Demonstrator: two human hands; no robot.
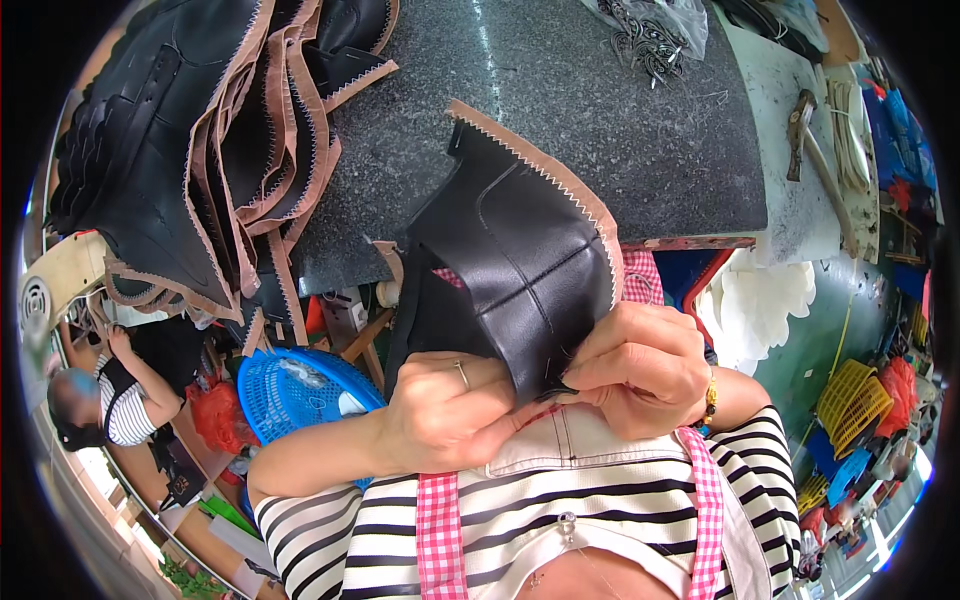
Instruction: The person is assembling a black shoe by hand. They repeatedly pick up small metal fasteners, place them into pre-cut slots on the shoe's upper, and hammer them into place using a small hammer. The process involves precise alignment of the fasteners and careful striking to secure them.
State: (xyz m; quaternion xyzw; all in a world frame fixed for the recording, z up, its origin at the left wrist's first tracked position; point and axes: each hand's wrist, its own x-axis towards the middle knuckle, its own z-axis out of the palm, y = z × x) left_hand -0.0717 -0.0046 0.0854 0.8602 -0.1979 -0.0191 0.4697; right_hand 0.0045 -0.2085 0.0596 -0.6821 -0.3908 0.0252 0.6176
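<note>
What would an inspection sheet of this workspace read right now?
Surface: dark speckled tabletop with a pale streak at the far side.
Work: black piece, brown zigzag-stitched edging, off the tabletop.
Clutter: pile of similar pieces at left; metal bits at the far side; hammer at right.
Hands: left hand and right hand both grip the black piece.
Cables: nothing seen.
Surroundings: blue basket and another person at left; yellow crate at right.

- No words, labels, numbers or signs can be read on the black stitched piece [525, 265] or the grey tabletop [660, 150].
- Toward the blurred rim, small lettering could perhaps be missed; none can be made out.
</note>
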